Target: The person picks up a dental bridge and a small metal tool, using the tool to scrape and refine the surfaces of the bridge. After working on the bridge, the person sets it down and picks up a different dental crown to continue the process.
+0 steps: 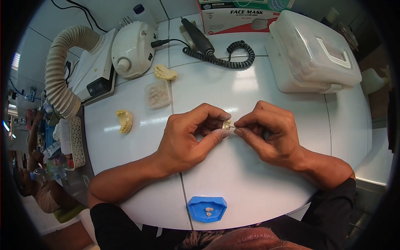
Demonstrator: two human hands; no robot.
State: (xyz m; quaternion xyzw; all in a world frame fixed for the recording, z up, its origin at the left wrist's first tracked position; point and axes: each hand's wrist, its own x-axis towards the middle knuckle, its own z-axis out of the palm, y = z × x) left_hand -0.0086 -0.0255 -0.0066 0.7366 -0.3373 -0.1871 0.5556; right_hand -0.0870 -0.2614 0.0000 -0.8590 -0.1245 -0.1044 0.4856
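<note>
Between the thumb and fingers of my left hand (187, 137) is a small tooth-coloured dental piece (226, 124) that looks like a short row of teeth. My right hand (271, 133) pinches a thin metal tool (232, 127), its tip at the dental piece; most of the tool is hidden by my fingers. Both hands are over the middle of the white table. Nearer to me stands a blue tray (194, 204) with small tooth-like pieces (209, 209) in it. Left of my left hand lies a yellowish dental cast (124, 121).
Behind my left hand stand a small clear box (158, 94) of pale pieces and another dental cast (165, 72). Farther back are a white control unit (132, 50), a ribbed hose (62, 62), a corded black handpiece (198, 36), a face mask box (237, 18) and a lidded plastic case (310, 54). Another person (48, 193) is at far left.
</note>
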